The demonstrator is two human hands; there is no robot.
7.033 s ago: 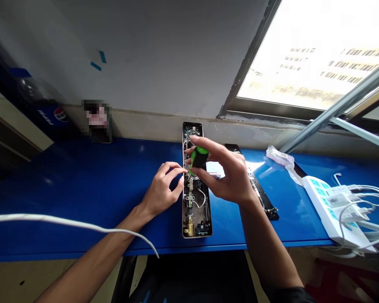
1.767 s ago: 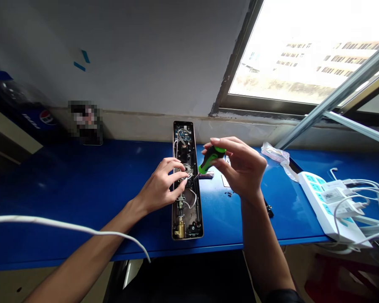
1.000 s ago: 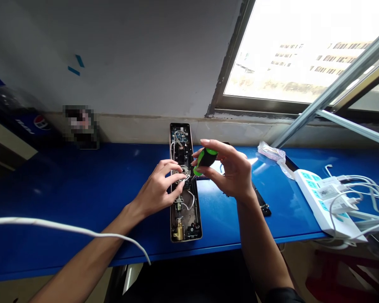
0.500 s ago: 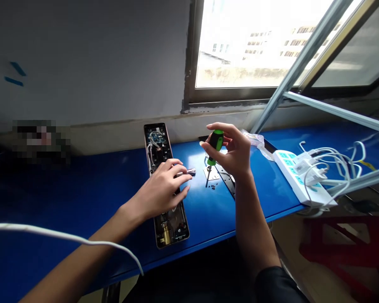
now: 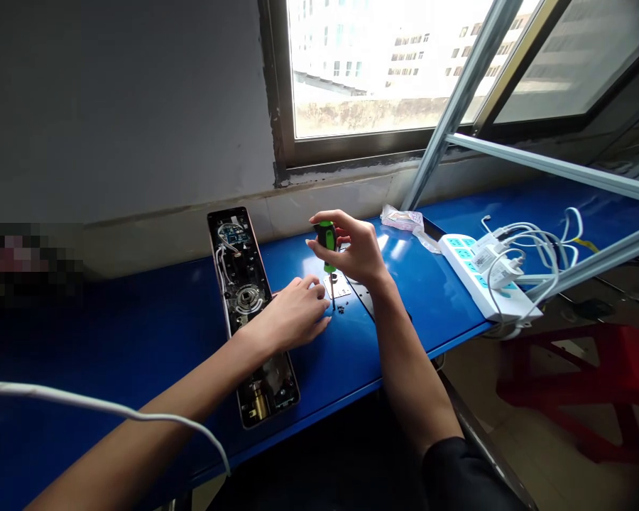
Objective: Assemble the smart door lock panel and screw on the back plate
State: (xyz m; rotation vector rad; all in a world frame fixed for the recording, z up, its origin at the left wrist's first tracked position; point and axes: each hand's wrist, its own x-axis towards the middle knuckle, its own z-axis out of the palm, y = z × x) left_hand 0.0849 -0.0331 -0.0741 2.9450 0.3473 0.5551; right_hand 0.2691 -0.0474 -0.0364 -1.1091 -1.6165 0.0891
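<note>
My right hand (image 5: 351,248) is closed around a green and black screwdriver (image 5: 326,245), its shaft pointing down beside several small dark screws (image 5: 343,309). A small light metal plate (image 5: 339,285) lies behind the screws. Just left of the screwdriver tip is my left hand (image 5: 301,312), its fingers curled near the tabletop; what they hold, if anything, is hidden. The left forearm crosses a long dark housing (image 5: 245,266) that lies open, showing wires, a round coiled part (image 5: 249,299) and a brass cylinder (image 5: 258,402).
A white power strip (image 5: 476,280) with plugs and cables is at the right of the blue table (image 5: 181,298). Metal frame bars (image 5: 458,92) rise behind it. A plastic bag (image 5: 402,218) lies near the wall, and a white cable (image 5: 101,406) hangs across the lower left.
The view has shifted right. My left hand has moved off the housing's middle towards the screws, uncovering the round part. The silver cylinder by its fingers is now out of sight.
</note>
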